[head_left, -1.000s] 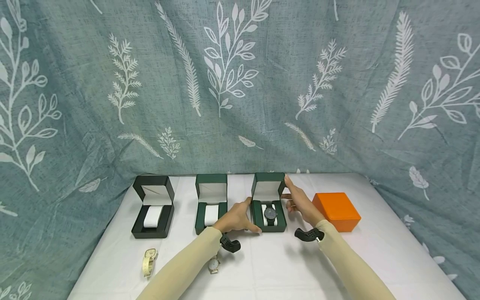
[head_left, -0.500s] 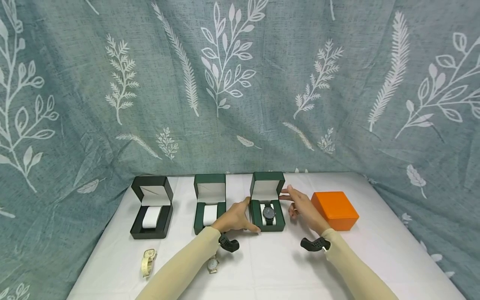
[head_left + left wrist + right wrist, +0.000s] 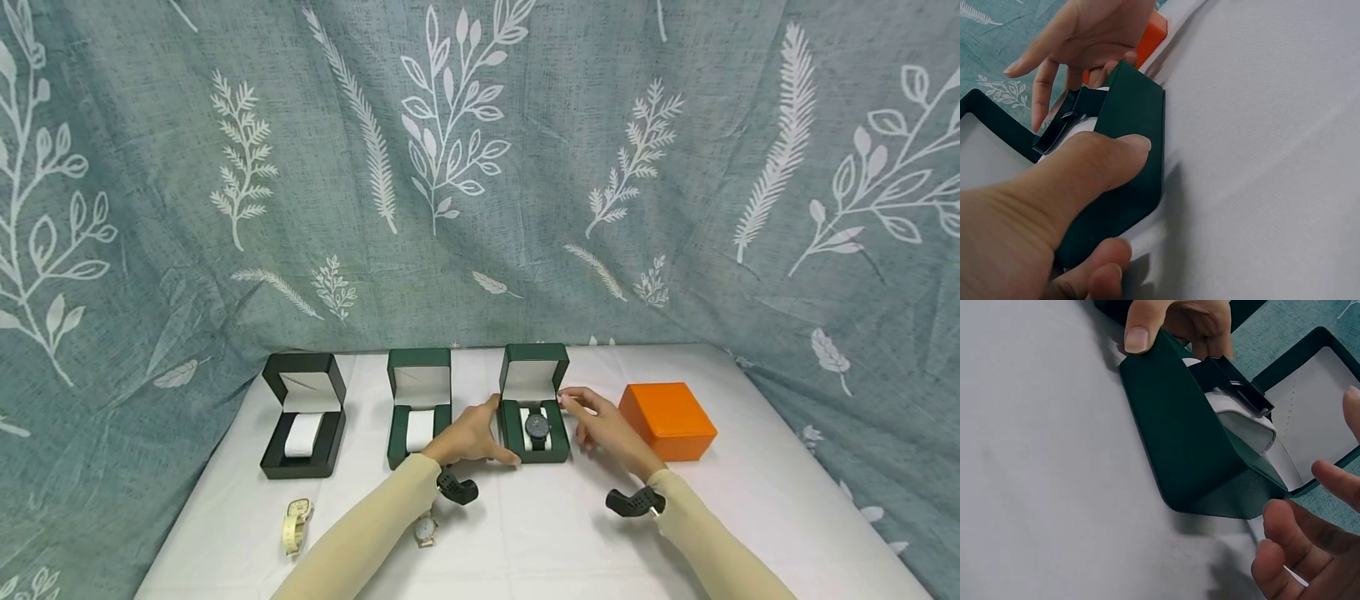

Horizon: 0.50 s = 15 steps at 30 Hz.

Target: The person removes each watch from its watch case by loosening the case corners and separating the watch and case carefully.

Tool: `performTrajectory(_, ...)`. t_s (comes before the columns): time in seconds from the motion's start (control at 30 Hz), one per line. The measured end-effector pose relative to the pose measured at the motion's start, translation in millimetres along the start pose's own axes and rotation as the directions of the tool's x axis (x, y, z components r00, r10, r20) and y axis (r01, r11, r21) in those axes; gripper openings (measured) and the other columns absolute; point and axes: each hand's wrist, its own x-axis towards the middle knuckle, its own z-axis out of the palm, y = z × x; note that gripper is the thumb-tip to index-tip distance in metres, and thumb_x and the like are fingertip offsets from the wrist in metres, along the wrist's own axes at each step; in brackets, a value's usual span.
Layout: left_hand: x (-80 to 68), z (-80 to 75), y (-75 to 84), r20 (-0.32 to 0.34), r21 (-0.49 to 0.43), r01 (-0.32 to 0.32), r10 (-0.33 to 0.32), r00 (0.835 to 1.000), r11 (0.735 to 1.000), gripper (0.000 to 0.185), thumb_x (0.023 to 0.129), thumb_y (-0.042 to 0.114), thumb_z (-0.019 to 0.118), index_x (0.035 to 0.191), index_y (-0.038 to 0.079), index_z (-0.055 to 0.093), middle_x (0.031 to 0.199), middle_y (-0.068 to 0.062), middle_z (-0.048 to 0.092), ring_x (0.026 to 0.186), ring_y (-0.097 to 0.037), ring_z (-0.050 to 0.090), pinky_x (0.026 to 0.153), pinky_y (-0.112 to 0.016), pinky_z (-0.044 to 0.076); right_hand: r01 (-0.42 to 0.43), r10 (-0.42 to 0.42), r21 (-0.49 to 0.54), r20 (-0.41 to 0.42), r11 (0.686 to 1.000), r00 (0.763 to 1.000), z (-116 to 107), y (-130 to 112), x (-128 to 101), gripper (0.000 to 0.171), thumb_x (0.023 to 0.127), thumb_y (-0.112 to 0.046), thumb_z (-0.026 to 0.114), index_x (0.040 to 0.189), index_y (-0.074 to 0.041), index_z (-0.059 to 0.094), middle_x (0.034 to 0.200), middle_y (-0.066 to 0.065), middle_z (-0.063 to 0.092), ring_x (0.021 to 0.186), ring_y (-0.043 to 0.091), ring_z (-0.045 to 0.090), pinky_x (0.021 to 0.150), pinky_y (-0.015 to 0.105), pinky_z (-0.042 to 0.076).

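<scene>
A green watch box (image 3: 546, 457) stands with its lid up, and a black watch (image 3: 537, 426) sits on its white cushion. My left hand (image 3: 467, 435) grips the box's left side. In the left wrist view its thumb (image 3: 1119, 159) lies on the box's front wall, with the other fingers curled by the side. My right hand (image 3: 609, 429) is at the box's right side near the lid hinge. The right wrist view has its loosely bent fingers (image 3: 1279, 515) right at the box's corner, the thumb apart from them and nothing between.
Left of my left hand stands a second green box (image 3: 422, 357), lid up, holding a white cushion. Farther left is a raised-lid black box (image 3: 300, 469). An orange box (image 3: 670, 412) is at right. Gold watch (image 3: 296, 527) and pale-dialled watch (image 3: 425, 529) lie in front.
My right hand has come down from the raised lid's upper right edge to beside the hinge, its fingers now more bent. My left hand keeps its place on the box.
</scene>
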Motion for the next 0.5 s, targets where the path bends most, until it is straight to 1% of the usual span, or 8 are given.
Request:
performTrajectory(0.13,-0.9,-0.5,0.9,0.004,-0.007,0.007,-0.007,1.000,1.000,0.128,0.067,0.036,0.099,0.164,0.003,0.021,0.160,-0.021,0.038,0.145,-0.033,0.041,0.113,-0.048,0.038,0.009,-0.009,-0.004,0.032,1.000,0.999,0.4,3.5,-3.1,0.053,0.101,-0.052,0.062,0.144,-0.021,0.056,0.120,0.016,0.060,0.061,0.025,0.056,0.055,0.033,0.051)
performTrajectory(0.27,-1.5,-1.0,1.6,0.009,-0.012,0.015,-0.015,1.000,1.000,0.128,0.067,0.035,0.099,0.164,0.003,0.021,0.160,-0.021,0.038,0.145,-0.033,0.041,0.113,-0.048,0.038,0.015,-0.015,-0.004,0.061,1.000,0.998,1.0,5.5,-6.8,0.050,0.101,-0.049,0.064,0.144,-0.025,0.056,0.137,0.013,0.056,0.063,0.023,0.057,0.056,0.034,0.051)
performTrajectory(0.37,-1.5,-1.5,1.7,0.011,-0.009,0.017,-0.017,1.000,1.000,0.128,0.067,0.034,0.099,0.164,0.003,0.021,0.159,-0.022,0.039,0.144,-0.034,0.042,0.112,-0.049,0.039,0.020,-0.019,-0.004,0.082,1.000,0.996,1.2,6.8,-8.9,0.049,0.101,-0.048,0.065,0.144,-0.027,0.055,0.143,0.013,0.053,0.066,0.023,0.057,0.057,0.034,0.051)
performTrajectory(0.5,-0.7,-2.1,1.8,0.006,0.007,0.009,-0.009,1.000,1.000,0.128,0.067,0.035,0.099,0.163,0.002,0.022,0.157,-0.023,0.041,0.142,-0.034,0.044,0.112,-0.048,0.040,0.028,-0.026,-0.014,0.104,1.000,0.994,0.9,8.6,-11.7,0.049,0.101,-0.046,0.066,0.145,-0.028,0.054,0.146,0.015,0.051,0.070,0.024,0.059,0.058,0.033,0.051)
